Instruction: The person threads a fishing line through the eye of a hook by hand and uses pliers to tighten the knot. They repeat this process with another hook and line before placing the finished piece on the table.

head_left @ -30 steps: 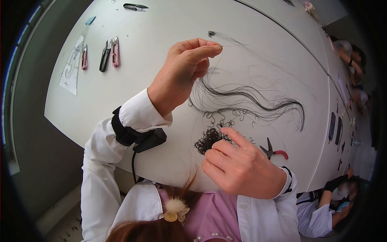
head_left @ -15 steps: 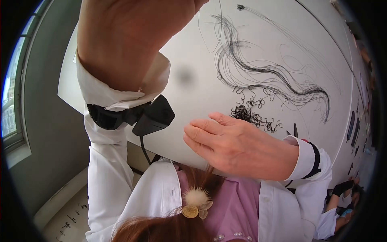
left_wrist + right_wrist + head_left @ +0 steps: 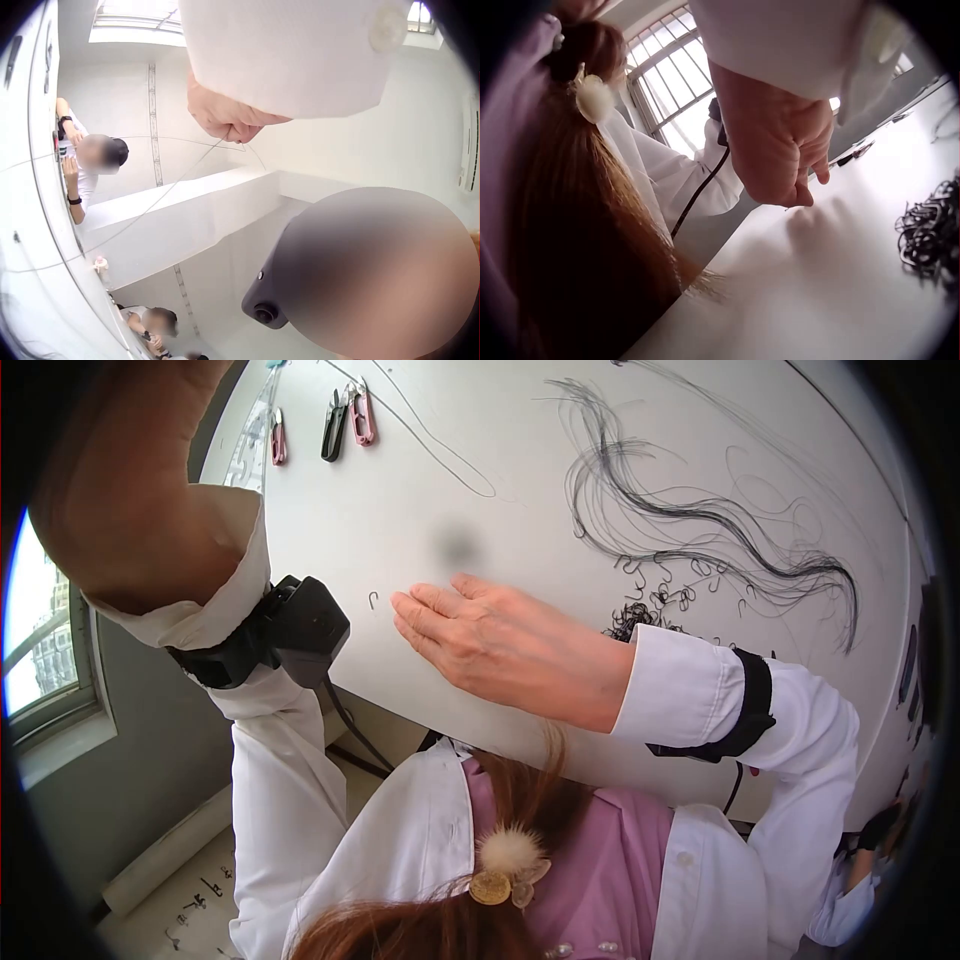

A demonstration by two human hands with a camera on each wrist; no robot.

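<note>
I see the left hand point(image 3: 227, 112) lifted high at the upper left of my head view, partly cut off by the edge; the left wrist view shows its fingers curled in, with the tips pinching a thin thread point(image 3: 179, 181). Part of that thread shows in my head view as a long, narrow loop hanging over the tabletop point(image 3: 400, 540). The right hand point(image 3: 490, 635) is low over the near part of the tabletop, its fingers loosely stretched and side by side, and I make out nothing gripped between them; whether the fingertips touch the surface I cannot tell. One small black hook point(image 3: 371, 600) lies on its own just beside those fingertips. The heap of hooks point(image 3: 630, 618) sits to the right, partly hidden behind the right sleeve point(image 3: 680, 685), with a few loose ones scattered around it. Just beyond them I have a wavy bundle of dark strands point(image 3: 700, 516) spread across the tabletop, its ends fanned out. Toward the far left lie black snips point(image 3: 333, 430) beside pink snips point(image 3: 361, 418), with a smaller pink pair point(image 3: 278, 440) near a clear ruler point(image 3: 250, 450).
</note>
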